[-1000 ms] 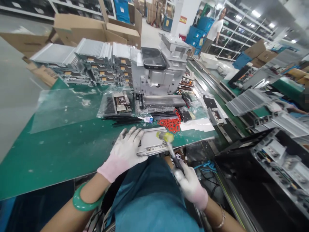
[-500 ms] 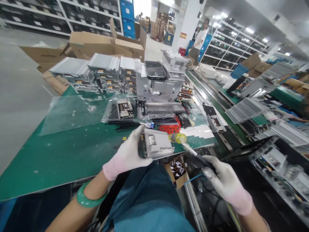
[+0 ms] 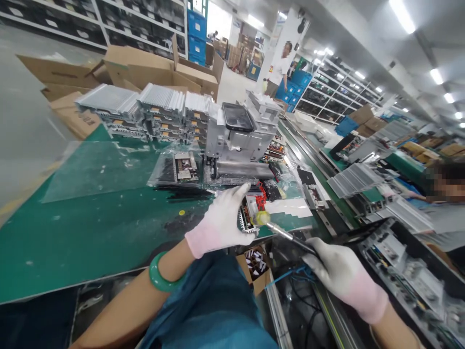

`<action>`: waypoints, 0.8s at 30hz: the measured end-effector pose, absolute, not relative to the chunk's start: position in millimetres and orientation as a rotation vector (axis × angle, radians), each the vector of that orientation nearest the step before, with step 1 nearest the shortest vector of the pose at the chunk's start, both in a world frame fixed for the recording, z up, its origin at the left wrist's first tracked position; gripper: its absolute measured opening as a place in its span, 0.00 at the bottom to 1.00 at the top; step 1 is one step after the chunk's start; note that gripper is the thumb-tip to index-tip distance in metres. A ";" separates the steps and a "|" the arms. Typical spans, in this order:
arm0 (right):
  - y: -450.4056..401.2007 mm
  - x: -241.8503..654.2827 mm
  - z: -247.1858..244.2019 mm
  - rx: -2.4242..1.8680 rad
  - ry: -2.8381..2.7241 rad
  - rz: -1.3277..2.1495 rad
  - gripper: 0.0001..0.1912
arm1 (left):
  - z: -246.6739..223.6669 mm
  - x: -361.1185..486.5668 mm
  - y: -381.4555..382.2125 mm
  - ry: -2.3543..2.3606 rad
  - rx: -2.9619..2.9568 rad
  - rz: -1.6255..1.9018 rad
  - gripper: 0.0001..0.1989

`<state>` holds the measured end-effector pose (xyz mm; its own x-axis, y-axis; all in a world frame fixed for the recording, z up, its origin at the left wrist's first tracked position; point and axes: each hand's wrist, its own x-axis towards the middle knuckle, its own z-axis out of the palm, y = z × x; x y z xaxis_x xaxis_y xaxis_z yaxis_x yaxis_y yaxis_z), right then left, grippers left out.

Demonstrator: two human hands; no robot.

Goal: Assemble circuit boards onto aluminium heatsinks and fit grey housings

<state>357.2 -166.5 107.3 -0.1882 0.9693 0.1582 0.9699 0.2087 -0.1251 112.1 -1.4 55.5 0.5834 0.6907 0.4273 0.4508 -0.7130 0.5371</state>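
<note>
My left hand [image 3: 225, 219], in a white glove with a pink cuff, is closed around a small metal-cased circuit unit [image 3: 246, 216] near the table's front edge. A board with orange-brown parts shows on the side turned toward my palm; the fingers hide much of the rest. My right hand [image 3: 339, 271], gloved alike, grips the black handle of a mallet [image 3: 285, 233] with a metal shaft and a translucent yellow head. That head overlaps the unit's right side; whether it touches, I cannot tell. Red plastic pieces [image 3: 261, 196] lie just behind the unit.
Stacked finned heat-sink units [image 3: 163, 99] and a phone [image 3: 237, 117] on a grey metal fixture [image 3: 236, 145] stand at the back of the green table [image 3: 90, 232]. Below the edge is a carton [image 3: 263, 283] of small parts. A conveyor and co-workers are to the right.
My left hand has moved right and turned the unit, so its board side shows more than its flat grey face. The mallet head has shifted slightly left and down.
</note>
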 end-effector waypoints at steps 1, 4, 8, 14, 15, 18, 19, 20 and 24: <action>-167.3 356.1 105.6 -1.830 -2.238 -0.026 0.17 | 54.7 112.0 -0.7 0.920 2.446 0.894 0.55; -167.9 351.6 98.5 -1.749 -2.074 -0.020 0.18 | 52.0 111.4 1.0 0.902 2.451 0.930 0.56; -162.0 346.1 95.8 -1.927 -2.097 0.208 0.18 | 50.4 110.4 1.8 0.911 2.432 0.967 0.54; -142.8 343.5 94.4 -1.769 -1.878 -0.025 0.20 | 47.3 112.1 1.0 0.968 2.414 0.960 0.55; -138.5 342.6 91.0 -1.821 -1.880 -0.029 0.21 | 46.7 112.7 0.7 0.973 2.409 0.970 0.55; -130.5 340.2 80.9 -1.965 -1.929 0.099 0.23 | 47.3 114.2 0.6 0.963 2.418 0.992 0.54; -130.1 340.3 78.0 -1.965 -1.895 0.140 0.23 | 48.4 114.3 0.8 0.961 2.426 0.988 0.54; -130.7 341.3 75.1 -1.943 -1.825 0.176 0.23 | 49.8 114.0 1.0 0.965 2.434 0.975 0.53; -131.7 357.5 55.5 -1.952 -1.351 0.164 0.26 | 50.7 103.8 1.7 1.054 2.449 0.887 0.51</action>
<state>357.5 -131.7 55.5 0.4361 0.8504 0.2944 0.7551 -0.1678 -0.6338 103.8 1.7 50.7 0.5326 0.7385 0.4134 0.5331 -0.6721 0.5139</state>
